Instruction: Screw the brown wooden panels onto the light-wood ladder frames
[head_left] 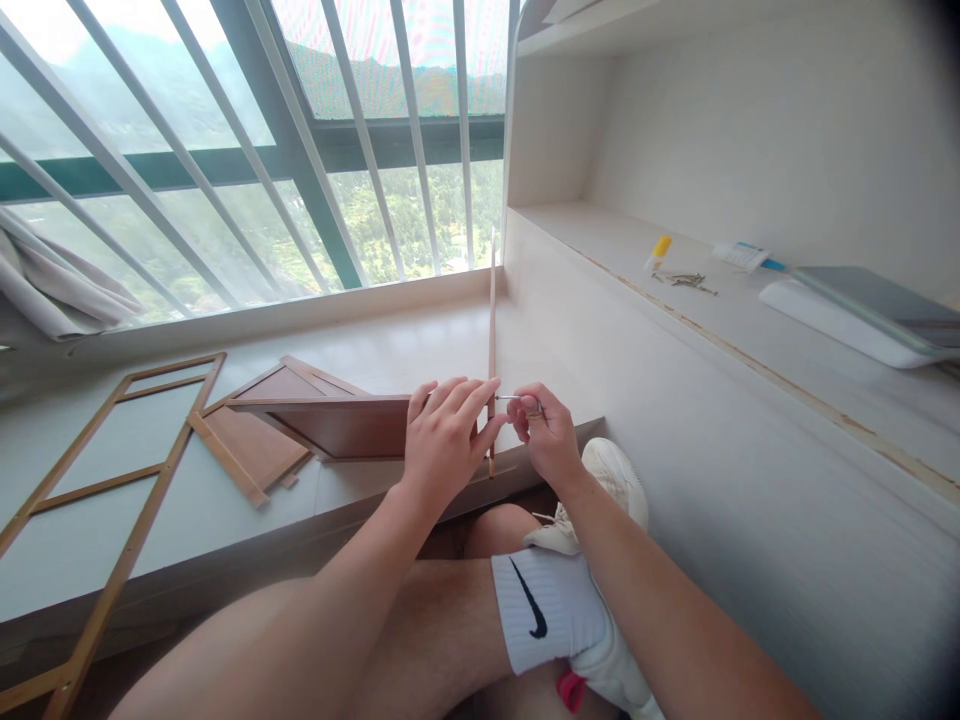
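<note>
My left hand [444, 432] is closed over the joint between a brown wooden panel [352, 425] and a narrow wooden upright [492, 350]. Its fingertips and thumb reach around the upright. Just to the right, my right hand [546, 430] pinches a tool with a thin metal shaft [508, 398], probably a screwdriver; the fingers hide most of its handle. The shaft points left, with its tip at the upright's side. Behind the panel, more brown boards [259, 440] lean and lie on the pale sill.
An open wooden frame [139, 480] lies at the left on the sill [270, 520]. On the shelf [600, 235] at right are a yellow-capped tube [660, 252], several screws [688, 281], a small packet [746, 256] and a flat grey-and-white object [862, 310]. Barred windows stand behind; my legs are below.
</note>
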